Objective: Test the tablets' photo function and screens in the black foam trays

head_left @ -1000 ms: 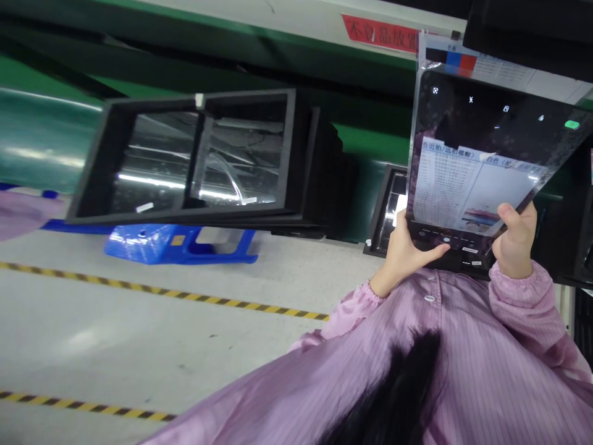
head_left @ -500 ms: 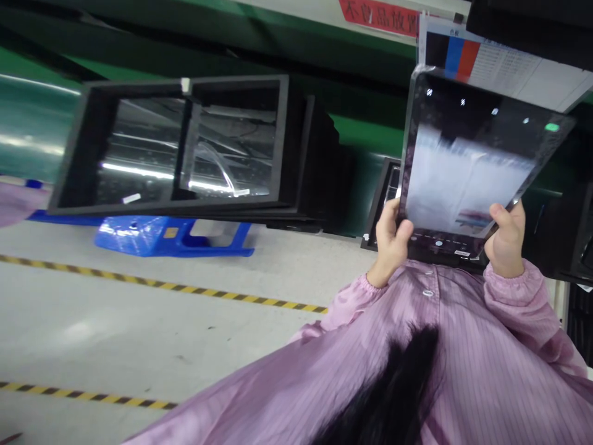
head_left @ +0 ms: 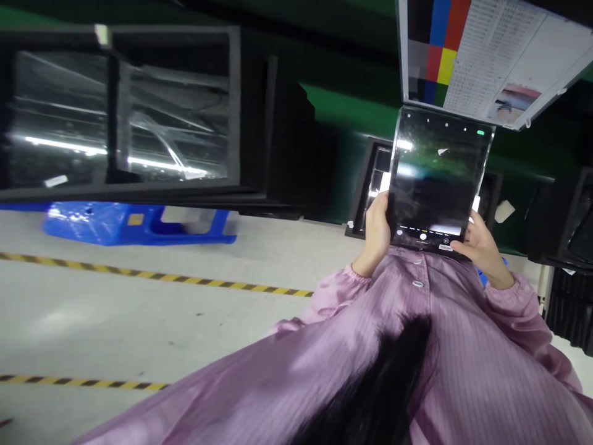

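A tablet (head_left: 435, 179) with a camera app on its screen is held between my two hands, just in front of my body. My left hand (head_left: 378, 230) grips its lower left edge, with most fingers hidden behind it. At the lower right corner, my right hand (head_left: 482, 244) holds the tablet with the thumb on the front near the bottom edge. The screen shows a dark, greenish picture. Under the tablet lies a black tray (head_left: 364, 191), mostly covered by it. Above the tablet's top edge stands a white board (head_left: 482, 55) with colour blocks and printed lines.
At the left, a large black box (head_left: 236, 123) holds clear-wrapped, shiny panels. Beneath it is a blue plastic stool (head_left: 92, 222). Yellow and black tape (head_left: 162, 276) marks the pale floor. More black trays (head_left: 574, 216) are at the right, on the green bench (head_left: 333, 102).
The tablet has been lowered and tilted flatter, and its screen went from a bright picture to a dark one. My right thumb moved down to the bottom edge. The view has shifted right.
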Action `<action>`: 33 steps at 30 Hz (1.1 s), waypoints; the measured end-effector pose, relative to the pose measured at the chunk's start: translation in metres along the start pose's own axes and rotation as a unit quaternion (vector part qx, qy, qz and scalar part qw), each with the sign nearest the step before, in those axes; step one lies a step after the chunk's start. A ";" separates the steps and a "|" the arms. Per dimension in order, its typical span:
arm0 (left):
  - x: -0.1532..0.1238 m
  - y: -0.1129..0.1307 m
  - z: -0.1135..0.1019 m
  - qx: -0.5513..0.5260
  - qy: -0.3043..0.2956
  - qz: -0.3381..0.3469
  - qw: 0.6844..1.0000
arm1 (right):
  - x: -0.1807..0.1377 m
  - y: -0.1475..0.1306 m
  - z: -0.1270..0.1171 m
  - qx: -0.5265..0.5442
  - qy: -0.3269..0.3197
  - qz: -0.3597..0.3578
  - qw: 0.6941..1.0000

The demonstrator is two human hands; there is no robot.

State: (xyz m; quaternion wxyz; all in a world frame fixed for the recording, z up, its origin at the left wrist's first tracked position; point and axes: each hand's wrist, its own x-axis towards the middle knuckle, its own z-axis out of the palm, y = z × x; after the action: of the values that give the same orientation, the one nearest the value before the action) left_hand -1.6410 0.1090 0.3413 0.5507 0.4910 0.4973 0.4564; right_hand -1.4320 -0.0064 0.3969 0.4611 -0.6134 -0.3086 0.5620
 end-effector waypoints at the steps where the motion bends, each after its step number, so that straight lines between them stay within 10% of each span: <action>1: 0.000 0.003 0.002 0.003 -0.006 0.005 1.000 | -0.001 0.004 0.000 -0.005 0.012 -0.003 1.000; 6: -0.003 0.014 0.011 0.042 -0.006 -0.002 0.999 | 0.002 0.013 -0.004 -0.015 0.042 -0.022 0.999; 10: -0.012 0.006 0.011 0.065 -0.003 -0.037 0.997 | 0.021 0.028 -0.051 -0.057 0.123 -0.022 0.991; 15: -0.028 -0.025 0.005 0.079 0.012 -0.118 0.990 | 0.073 0.066 -0.159 -0.276 0.420 0.036 0.864; 18: -0.033 -0.045 0.004 0.080 0.025 -0.163 0.983 | 0.101 0.095 -0.192 -0.378 0.426 0.141 0.810; 25: -0.031 -0.076 0.003 0.114 -0.007 -0.145 0.983 | 0.122 0.133 -0.190 -0.334 0.433 0.161 0.822; 28: -0.036 -0.079 0.001 0.153 -0.029 -0.127 0.980 | 0.112 0.123 -0.186 -0.301 0.467 0.080 0.828; 33: -0.047 -0.078 -0.001 0.212 -0.071 -0.080 0.971 | 0.074 0.089 -0.143 -0.197 0.476 -0.256 0.818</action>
State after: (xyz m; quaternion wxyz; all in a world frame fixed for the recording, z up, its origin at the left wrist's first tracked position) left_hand -1.6453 0.0549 0.2678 0.5026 0.5861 0.5802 0.2593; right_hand -1.2922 -0.0056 0.2782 0.5472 -0.7809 -0.3011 -0.0111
